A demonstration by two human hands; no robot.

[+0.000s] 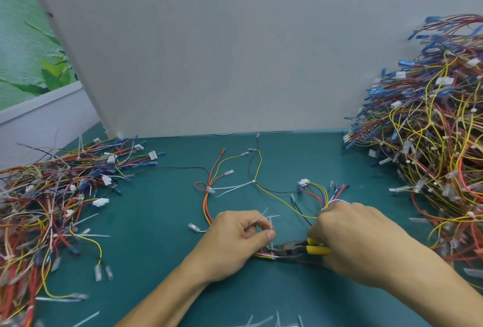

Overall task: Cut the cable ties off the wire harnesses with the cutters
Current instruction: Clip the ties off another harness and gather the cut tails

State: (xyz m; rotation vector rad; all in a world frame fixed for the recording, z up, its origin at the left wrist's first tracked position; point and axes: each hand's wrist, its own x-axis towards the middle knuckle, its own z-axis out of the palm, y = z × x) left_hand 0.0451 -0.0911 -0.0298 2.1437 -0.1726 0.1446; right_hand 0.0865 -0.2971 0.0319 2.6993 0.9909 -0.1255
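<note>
One harness, two heaps; left hand in pinch on one cable tie, right hand around cutters.

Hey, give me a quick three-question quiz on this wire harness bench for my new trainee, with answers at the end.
1. True or false: the right hand holds the yellow-handled cutters.
2. What does the left hand pinch? A: a blue connector. B: a white cable tie. C: a roll of tape.
3. Which stands taller, the left pile or the right pile of harnesses?

Key: 1 true; 2 B; 3 the right pile.
</note>
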